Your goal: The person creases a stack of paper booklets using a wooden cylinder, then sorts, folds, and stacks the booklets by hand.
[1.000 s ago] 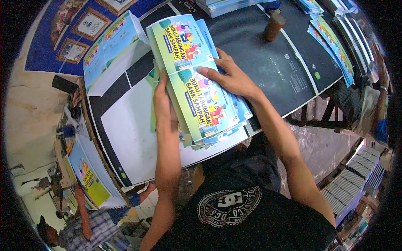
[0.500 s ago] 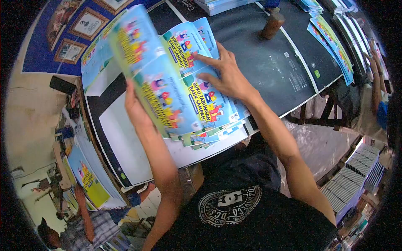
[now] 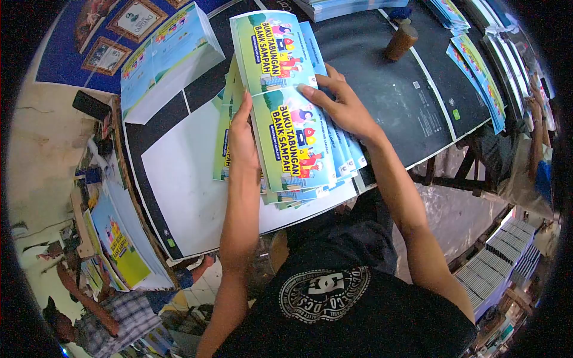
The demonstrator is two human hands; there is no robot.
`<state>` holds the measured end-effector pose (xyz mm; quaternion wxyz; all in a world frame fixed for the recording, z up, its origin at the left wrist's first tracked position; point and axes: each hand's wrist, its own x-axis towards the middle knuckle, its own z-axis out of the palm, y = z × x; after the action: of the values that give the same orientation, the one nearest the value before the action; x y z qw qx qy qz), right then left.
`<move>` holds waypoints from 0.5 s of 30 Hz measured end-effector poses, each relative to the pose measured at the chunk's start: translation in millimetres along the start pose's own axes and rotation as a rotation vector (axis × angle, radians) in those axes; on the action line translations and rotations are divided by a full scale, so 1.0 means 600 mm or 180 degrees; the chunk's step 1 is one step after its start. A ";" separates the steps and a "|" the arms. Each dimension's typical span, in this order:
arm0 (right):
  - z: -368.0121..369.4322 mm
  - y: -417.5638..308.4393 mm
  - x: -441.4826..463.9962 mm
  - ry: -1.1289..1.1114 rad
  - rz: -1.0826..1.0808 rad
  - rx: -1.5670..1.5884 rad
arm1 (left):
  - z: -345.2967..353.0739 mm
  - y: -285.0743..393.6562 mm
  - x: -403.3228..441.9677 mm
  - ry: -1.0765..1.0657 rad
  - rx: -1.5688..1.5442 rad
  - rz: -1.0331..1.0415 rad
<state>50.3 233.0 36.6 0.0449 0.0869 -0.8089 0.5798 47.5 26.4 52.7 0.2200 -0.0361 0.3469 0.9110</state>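
Observation:
A printed cover sheet (image 3: 285, 134), with two copies of a cartoon design lettered "Buku Tabungan Bank Sampah", lies over an uneven pile of like sheets (image 3: 347, 160). My left hand (image 3: 243, 134) holds its left edge, thumb up along the side and the other fingers hidden underneath. At the right edge is my right hand (image 3: 349, 110), its thumb on the printed face and its fingers bent round the side. More sheets (image 3: 222, 134) poke out at the left, under the top one. White paper (image 3: 185, 197) lies below the pile on the black tabletop (image 3: 382, 89).
A tall stack of printed sheets (image 3: 170, 56) stands at the back left. A brown cylinder (image 3: 401, 43) rests farther back. More prints (image 3: 477, 71) lie at the right, near another person's hands (image 3: 537, 98). A person in a checked shirt (image 3: 128, 322) is at lower left.
The tilted, blurred sheet in my left hand has swung right and now lies squarely over the pile. My right hand has shifted to its right edge. The camera view has moved slightly.

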 end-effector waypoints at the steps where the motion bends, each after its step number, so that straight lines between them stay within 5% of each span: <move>1: -0.001 0.001 0.001 -0.0027 -0.0053 0.0072 | 0.000 0.000 0.000 0.0013 0.0092 0.0013; 6: 0.000 0.006 0.001 -0.0046 -0.0073 0.0434 | 0.053 0.017 -0.027 0.0728 0.0881 0.0378; 10: 0.001 0.018 0.002 -0.0011 -0.0160 0.0331 | -0.024 0.060 -0.013 0.0103 0.0395 0.0669; 15: 0.018 0.015 -0.004 0.0448 -0.0295 -0.0318 | -0.035 0.108 -0.047 0.0359 0.0665 0.1097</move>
<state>51.2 225.7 24.2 0.1327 0.0809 -0.8268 0.5406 43.4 -40.7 83.1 0.0437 -0.0042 0.4523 0.8908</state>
